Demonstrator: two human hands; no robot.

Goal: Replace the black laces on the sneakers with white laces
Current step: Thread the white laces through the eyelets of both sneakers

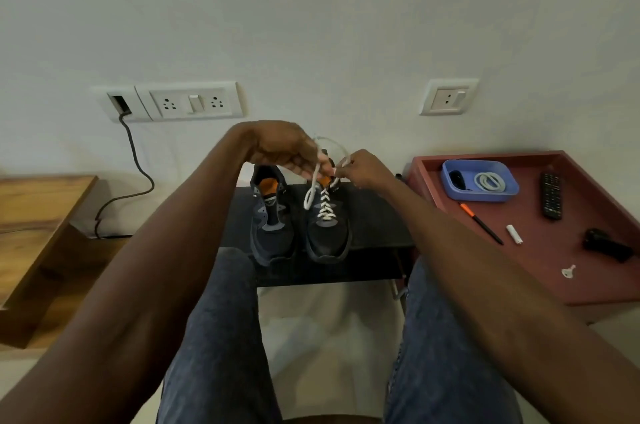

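Two dark sneakers stand side by side on a small black table (pixel 374 226), toes toward me. The right sneaker (pixel 327 236) is crossed with a white lace (pixel 325 207) up its eyelets. No lace shows on the left sneaker (pixel 272 226), whose orange tongue is open to view. Above the right sneaker's collar, my left hand (pixel 287 151) pinches one end of the white lace, which hangs in a loop beside the shoe. To its right, my right hand (pixel 363 169) pinches the other end. An arc of lace runs between the two hands.
A reddish side table (pixel 554 261) on the right carries a blue tray (pixel 450 188) with a coiled white lace (pixel 490 181), a remote (pixel 551 195), a pen, a small white tube, a key and a black object. A wooden surface (pixel 38 215) lies left. Wall sockets and a hanging cable are behind.
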